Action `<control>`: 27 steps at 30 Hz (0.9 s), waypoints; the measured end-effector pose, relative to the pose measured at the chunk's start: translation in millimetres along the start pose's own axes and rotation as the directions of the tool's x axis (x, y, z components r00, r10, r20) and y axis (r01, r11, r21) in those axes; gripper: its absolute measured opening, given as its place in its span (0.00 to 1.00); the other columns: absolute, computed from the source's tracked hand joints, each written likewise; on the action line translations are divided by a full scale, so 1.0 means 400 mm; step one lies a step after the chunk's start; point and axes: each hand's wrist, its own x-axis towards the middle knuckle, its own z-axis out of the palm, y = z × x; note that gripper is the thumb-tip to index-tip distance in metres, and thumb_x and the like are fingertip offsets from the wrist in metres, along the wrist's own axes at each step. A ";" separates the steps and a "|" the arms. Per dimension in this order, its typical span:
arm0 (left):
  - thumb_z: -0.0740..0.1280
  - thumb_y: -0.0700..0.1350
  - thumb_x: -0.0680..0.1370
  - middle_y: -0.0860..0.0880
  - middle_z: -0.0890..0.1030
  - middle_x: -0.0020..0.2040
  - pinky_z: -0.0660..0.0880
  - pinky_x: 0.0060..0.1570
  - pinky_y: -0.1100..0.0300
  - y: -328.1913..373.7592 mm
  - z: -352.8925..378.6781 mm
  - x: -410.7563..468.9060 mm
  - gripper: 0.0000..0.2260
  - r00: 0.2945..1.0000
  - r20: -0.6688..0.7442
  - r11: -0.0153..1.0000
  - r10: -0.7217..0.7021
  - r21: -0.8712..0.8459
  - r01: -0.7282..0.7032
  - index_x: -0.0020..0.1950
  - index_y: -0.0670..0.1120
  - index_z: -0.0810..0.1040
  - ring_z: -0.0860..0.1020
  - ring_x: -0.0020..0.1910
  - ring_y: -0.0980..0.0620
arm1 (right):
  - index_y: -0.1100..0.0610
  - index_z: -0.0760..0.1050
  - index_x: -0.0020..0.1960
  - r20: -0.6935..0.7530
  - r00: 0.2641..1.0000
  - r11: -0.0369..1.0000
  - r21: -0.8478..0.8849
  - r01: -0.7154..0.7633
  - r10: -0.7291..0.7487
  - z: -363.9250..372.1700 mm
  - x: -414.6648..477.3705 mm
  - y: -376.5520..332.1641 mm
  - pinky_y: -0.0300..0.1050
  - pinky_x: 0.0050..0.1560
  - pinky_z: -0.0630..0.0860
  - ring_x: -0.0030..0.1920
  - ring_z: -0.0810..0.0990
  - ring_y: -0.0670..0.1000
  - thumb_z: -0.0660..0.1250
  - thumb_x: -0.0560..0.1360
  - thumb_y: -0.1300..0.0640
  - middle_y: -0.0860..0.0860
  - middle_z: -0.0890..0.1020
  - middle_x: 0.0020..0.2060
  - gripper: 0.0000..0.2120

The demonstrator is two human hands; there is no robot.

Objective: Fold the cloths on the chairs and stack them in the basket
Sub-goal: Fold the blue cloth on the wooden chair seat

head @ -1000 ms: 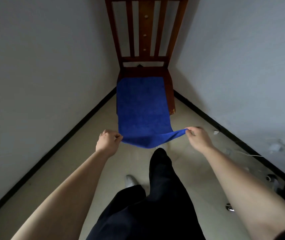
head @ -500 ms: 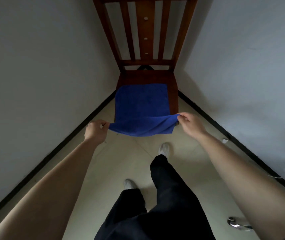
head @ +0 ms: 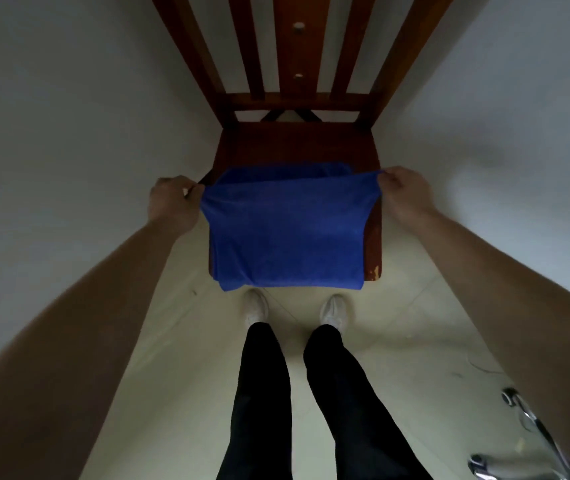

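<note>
Left fingers: left hand (head: 172,202) curled, pinching one corner of the blue square microfibre cloth (head: 287,237)
Right fingers: right hand (head: 402,195) curled, pinching the opposite corner
Change: a second ago both corners hung off the seat front; now lifted over toward the backrest, cloth doubled
Cloth position: taut between the hands, lower layer on the brown wooden slatted chair (head: 297,143), fold drooping below the wrists
Task reading: first fold likely half made; corners not yet laid on the far edge just beyond the fingers
Basket: not in view

Cloth (head: 285,233): solid blue, unpatterned. Chair (head: 306,143): reddish-brown wood. Trousers (head: 263,393): black. Shoes (head: 257,306): white. Floor (head: 398,323): cream.
</note>
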 end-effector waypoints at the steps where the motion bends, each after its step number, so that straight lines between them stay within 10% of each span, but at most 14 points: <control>1: 0.62 0.53 0.81 0.40 0.79 0.60 0.76 0.54 0.53 -0.008 0.014 0.032 0.16 1.000 0.016 1.000 0.011 -0.001 -0.011 0.58 0.43 0.81 0.78 0.55 0.42 | 0.60 0.77 0.64 -0.003 1.000 1.000 0.005 -0.003 0.003 0.014 0.023 0.007 0.45 0.60 0.73 0.61 0.78 0.58 0.55 0.84 0.54 0.58 0.80 0.60 0.17; 20: 0.62 0.47 0.81 0.36 0.73 0.62 0.74 0.54 0.43 -0.058 0.212 0.288 0.13 0.975 -0.041 0.936 0.218 0.291 -0.197 0.61 0.41 0.77 0.70 0.62 0.37 | 0.55 0.70 0.70 -0.151 0.986 0.894 -0.448 -0.002 -0.073 0.206 0.281 0.066 0.55 0.55 0.75 0.59 0.76 0.61 0.59 0.81 0.52 0.59 0.74 0.63 0.19; 23: 0.65 0.45 0.77 0.38 0.73 0.65 0.68 0.61 0.43 -0.035 0.205 0.278 0.21 0.892 0.093 0.844 0.442 0.295 -0.448 0.69 0.42 0.72 0.69 0.65 0.37 | 0.56 0.64 0.75 -0.006 0.962 0.819 -0.526 0.229 -0.272 0.202 0.274 0.038 0.57 0.62 0.72 0.66 0.71 0.62 0.61 0.79 0.54 0.61 0.69 0.69 0.25; 27: 0.68 0.46 0.75 0.39 0.73 0.66 0.59 0.68 0.44 -0.007 0.217 0.273 0.29 0.840 0.371 0.728 0.396 0.431 -0.533 0.75 0.44 0.63 0.68 0.66 0.39 | 0.56 0.62 0.77 0.304 0.902 0.656 -0.619 0.432 -0.307 0.215 0.289 0.009 0.58 0.71 0.62 0.70 0.67 0.63 0.63 0.78 0.52 0.60 0.70 0.70 0.29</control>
